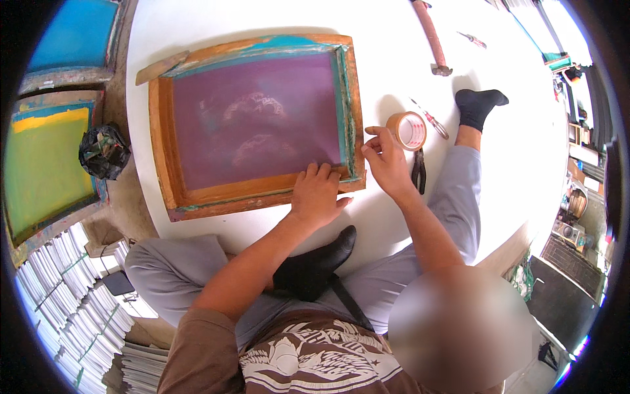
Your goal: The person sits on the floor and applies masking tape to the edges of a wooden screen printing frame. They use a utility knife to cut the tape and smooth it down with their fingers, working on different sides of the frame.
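A wooden screen-printing frame (357,98) with purple mesh (256,128) lies on the white tabletop; two faint pale arched motifs show in the mesh. Across the near rail, close to its right corner, my left hand (318,194) has its fingers over the inner edge and its thumb on the outer side. Just right of the frame, my right hand (389,164) hovers with index finger and thumb bent but apart, and nothing visible between them. Its fingertips are close to a roll of brown tape (398,130). A flat wooden strip (161,67) rests at the frame's far left corner.
Black-handled pliers (419,172) and a small red-handled tool (436,125) lie by the tape. Farther off are a hammer (430,36) and another slim tool (474,41). My legs flank the work. More screens (49,164), a black bag (105,152) and paper stacks (79,308) stand left.
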### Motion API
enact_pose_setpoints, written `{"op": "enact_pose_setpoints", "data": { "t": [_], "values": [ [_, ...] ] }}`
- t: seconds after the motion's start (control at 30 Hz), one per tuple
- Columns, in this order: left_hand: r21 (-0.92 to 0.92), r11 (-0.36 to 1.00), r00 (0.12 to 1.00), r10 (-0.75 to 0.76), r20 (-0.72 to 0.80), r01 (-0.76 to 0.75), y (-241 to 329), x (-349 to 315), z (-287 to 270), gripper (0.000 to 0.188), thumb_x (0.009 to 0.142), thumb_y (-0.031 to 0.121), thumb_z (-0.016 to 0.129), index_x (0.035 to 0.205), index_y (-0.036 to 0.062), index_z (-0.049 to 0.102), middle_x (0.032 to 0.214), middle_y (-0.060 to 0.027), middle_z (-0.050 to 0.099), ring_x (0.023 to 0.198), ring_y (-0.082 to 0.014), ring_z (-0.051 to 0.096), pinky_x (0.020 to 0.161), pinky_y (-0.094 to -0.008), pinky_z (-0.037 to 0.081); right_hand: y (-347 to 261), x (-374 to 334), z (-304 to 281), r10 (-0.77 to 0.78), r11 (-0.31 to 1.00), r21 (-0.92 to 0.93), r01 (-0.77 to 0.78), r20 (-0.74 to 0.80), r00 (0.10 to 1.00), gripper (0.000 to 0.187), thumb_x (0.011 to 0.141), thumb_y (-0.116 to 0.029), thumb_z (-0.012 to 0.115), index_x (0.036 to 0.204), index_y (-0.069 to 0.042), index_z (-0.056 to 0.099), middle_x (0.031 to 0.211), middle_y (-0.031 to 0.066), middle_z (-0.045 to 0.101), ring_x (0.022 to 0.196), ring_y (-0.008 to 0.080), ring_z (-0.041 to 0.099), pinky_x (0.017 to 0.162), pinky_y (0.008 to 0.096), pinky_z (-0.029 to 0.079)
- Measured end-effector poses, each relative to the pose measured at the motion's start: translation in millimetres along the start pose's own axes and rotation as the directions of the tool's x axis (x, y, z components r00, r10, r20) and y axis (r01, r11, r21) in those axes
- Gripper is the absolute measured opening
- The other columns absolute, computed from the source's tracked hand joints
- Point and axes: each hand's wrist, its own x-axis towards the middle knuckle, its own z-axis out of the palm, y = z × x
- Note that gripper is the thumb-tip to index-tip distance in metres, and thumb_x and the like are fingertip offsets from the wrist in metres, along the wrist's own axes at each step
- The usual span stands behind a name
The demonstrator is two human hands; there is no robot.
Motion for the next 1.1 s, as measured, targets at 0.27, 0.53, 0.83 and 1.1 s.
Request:
{"op": "enact_pose_setpoints", "data": {
  "t": [0.27,0.53,0.83,1.1],
  "values": [
    [-0.076,0.997,0.999,0.010,0.053,-0.006,12.4,14.1,3.7,0.064,0.085,0.055,0.080,0.119,0.0008,0.072,0.117,-0.0207,0.066,0.113,-0.0403,0.059,0.098,-0.0525,0.050,6.2,-0.4,6.9,0.016,1.000,0.022,-0.017,0.035,0.999,0.042,0.095,-0.004,0.065,0.135,0.000,0.054,0.088,0.0115,0.066,0.080,0.0220,0.068,0.073,0.0351,0.055],
    [-0.316,0.949,0.996,-0.005,-0.090,-0.023,-25.5,18.7,-33.4,0.041,0.085,0.032,0.082,0.113,0.0036,0.075,0.107,-0.0169,0.070,0.103,-0.0354,0.062,0.092,-0.0466,0.053,18.1,-9.4,3.5,-0.251,0.968,0.010,0.252,-0.070,0.965,0.031,0.092,-0.006,0.065,0.122,-0.001,0.064,0.088,0.0163,0.069,0.080,0.0315,0.070,0.074,0.0415,0.055],
    [0.081,0.986,0.980,0.154,-0.129,-0.144,-36.7,-33.4,-21.1,0.046,0.084,0.030,0.083,0.119,0.0025,0.070,0.112,-0.0109,0.067,0.106,-0.0317,0.062,0.094,-0.0449,0.052,-36.4,21.6,35.1,-0.115,0.931,-0.175,0.320,0.693,0.712,0.020,0.097,-0.018,0.061,0.109,-0.002,0.060,0.098,0.0239,0.071,0.092,0.0393,0.072,0.078,0.0489,0.054],
    [0.027,0.988,0.964,0.154,-0.216,-0.152,-41.5,-33.7,-6.5,0.043,0.082,0.025,0.085,0.115,0.0003,0.070,0.112,-0.0131,0.068,0.107,-0.0320,0.063,0.095,-0.0438,0.054,-67.4,52.5,49.3,0.160,0.726,-0.482,0.491,0.813,0.560,0.041,0.100,-0.028,0.063,0.128,0.001,0.053,0.112,0.0263,0.074,0.108,0.0445,0.071,0.091,0.0524,0.054]
  ]
}}
